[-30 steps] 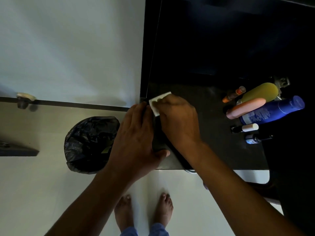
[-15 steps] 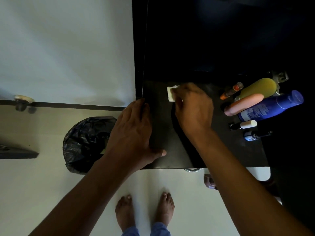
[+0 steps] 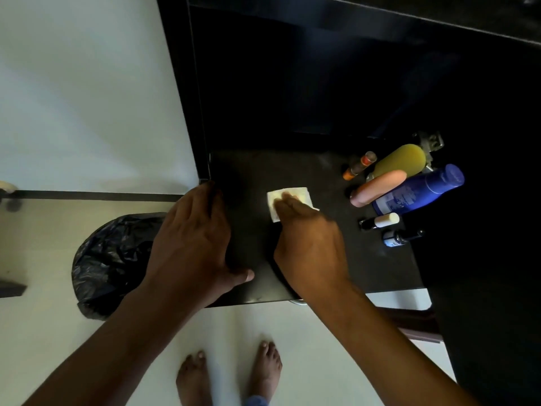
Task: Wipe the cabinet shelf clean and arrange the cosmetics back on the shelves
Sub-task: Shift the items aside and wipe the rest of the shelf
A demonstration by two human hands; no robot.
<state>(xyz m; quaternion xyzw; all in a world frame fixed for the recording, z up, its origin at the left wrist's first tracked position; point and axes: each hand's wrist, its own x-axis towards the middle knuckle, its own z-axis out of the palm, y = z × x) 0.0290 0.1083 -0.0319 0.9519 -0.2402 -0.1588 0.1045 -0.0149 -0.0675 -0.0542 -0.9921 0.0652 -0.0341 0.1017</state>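
Shelf: dark shelf (image 3: 336,268) of the cabinet, the landmark for everything below.
Right hand: your right hand (image 3: 310,244) reached in over the shelf's front edge, palm down, fingers (image 3: 288,204) straight and close together, pressing flat on the white wipe (image 3: 292,194); nothing was curled round it.
Wipe: it lay flat near the middle of the shelf, partly under your fingertips.
Left hand: your left hand (image 3: 190,244) rested open on the shelf's left part, fingers stretched toward the back left corner, thumb spread out along the front edge; it held nothing.
Cosmetics: clustered at the shelf's right side, well apart from the wipe, were a blue bottle (image 3: 418,190), a yellow bottle (image 3: 401,161), a peach tube (image 3: 377,189), an orange stick (image 3: 358,166) and two small vials (image 3: 380,221).
Bin bag: a black bag (image 3: 111,259) sat on the floor left of the shelf.
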